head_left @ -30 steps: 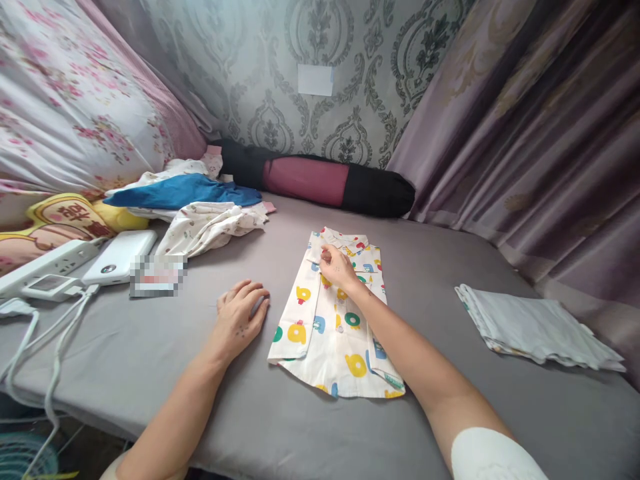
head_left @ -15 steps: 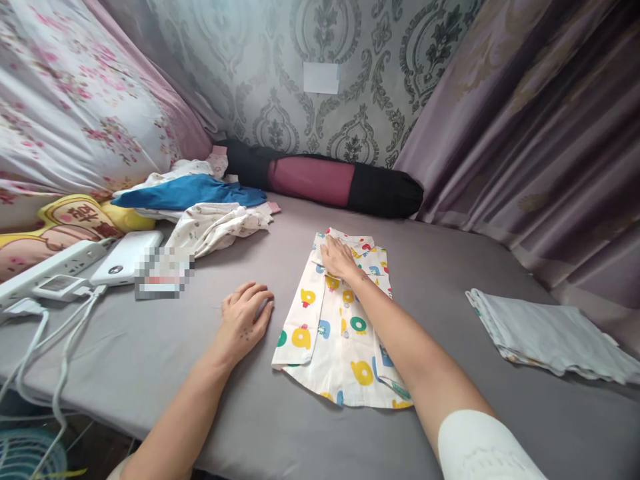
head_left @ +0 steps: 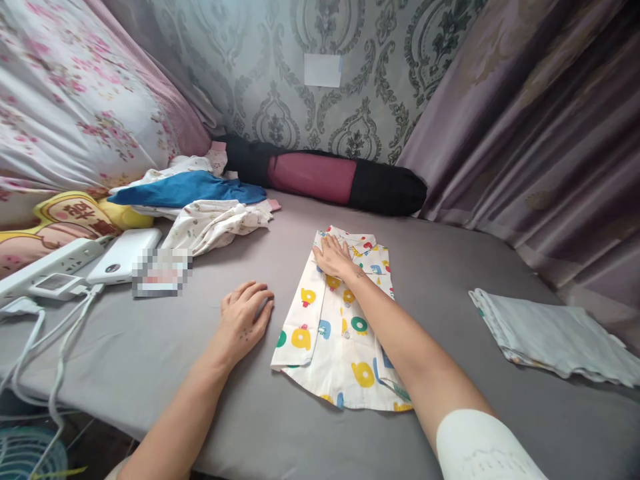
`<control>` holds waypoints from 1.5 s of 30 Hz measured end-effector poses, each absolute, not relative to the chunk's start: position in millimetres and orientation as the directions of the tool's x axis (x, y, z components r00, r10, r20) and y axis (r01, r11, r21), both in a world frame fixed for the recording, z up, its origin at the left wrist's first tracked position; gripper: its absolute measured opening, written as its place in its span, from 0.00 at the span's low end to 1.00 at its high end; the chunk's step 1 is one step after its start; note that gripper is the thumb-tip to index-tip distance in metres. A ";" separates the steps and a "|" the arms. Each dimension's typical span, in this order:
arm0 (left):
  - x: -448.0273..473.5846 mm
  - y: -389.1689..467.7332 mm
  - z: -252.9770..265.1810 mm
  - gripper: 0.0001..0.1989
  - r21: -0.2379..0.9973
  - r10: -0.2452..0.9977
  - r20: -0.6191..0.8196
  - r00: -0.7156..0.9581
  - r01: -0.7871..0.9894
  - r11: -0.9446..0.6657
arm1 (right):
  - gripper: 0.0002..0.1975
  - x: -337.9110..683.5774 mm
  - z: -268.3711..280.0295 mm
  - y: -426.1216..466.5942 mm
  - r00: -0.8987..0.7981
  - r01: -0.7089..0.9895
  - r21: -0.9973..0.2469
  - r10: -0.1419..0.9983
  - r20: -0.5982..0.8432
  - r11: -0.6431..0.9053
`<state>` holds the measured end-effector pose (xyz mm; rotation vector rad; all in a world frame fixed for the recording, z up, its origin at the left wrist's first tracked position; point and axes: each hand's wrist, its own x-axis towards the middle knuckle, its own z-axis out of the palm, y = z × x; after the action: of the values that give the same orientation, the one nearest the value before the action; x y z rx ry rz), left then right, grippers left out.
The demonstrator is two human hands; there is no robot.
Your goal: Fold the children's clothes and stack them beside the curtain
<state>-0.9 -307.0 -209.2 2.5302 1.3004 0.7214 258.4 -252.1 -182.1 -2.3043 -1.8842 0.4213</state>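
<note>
A white child's shirt with yellow, green, blue and red prints lies front up on the grey sheet. Its collar points away from me, and its sleeves are folded in along the body. My right hand rests flat on the upper left of the shirt, just below the collar, fingers apart. The right forearm crosses over the shirt and hides part of its right side. To the left of the shirt, my left hand lies on the sheet, fingers loosely bent and holding nothing.
A folded pale cloth lies at right. At left are a power strip, a white power bank, cables and a blurred packet. Rumpled clothes lie behind them; a black and maroon roll sits against the wall.
My right hand has slid slightly left on the shirt, its fingers more spread. My left hand stays in place. The camera view has shifted a little.
</note>
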 end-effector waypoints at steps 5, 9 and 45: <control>-1.8 -306.9 -209.6 0.15 0.382 0.807 0.325 0.493 0.712 -0.589 | 0.35 246.7 -192.8 -250.0 0.169 0.939 -0.293 0.983 -0.069 -0.182; -1.5 -307.5 -209.6 0.16 0.382 0.808 0.319 0.495 0.714 -0.588 | 0.35 244.4 -201.9 -250.3 0.172 0.938 -0.297 0.984 -0.056 -0.181; 4.1 -319.5 -186.9 0.20 0.426 0.504 0.168 0.847 0.399 -0.812 | 0.30 267.4 -192.4 -227.6 0.279 0.943 -0.220 0.954 0.110 -0.250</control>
<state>4.1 -319.5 -186.9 2.6459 0.6733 0.3877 267.4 -227.6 -192.4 -2.3068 -1.7508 0.0667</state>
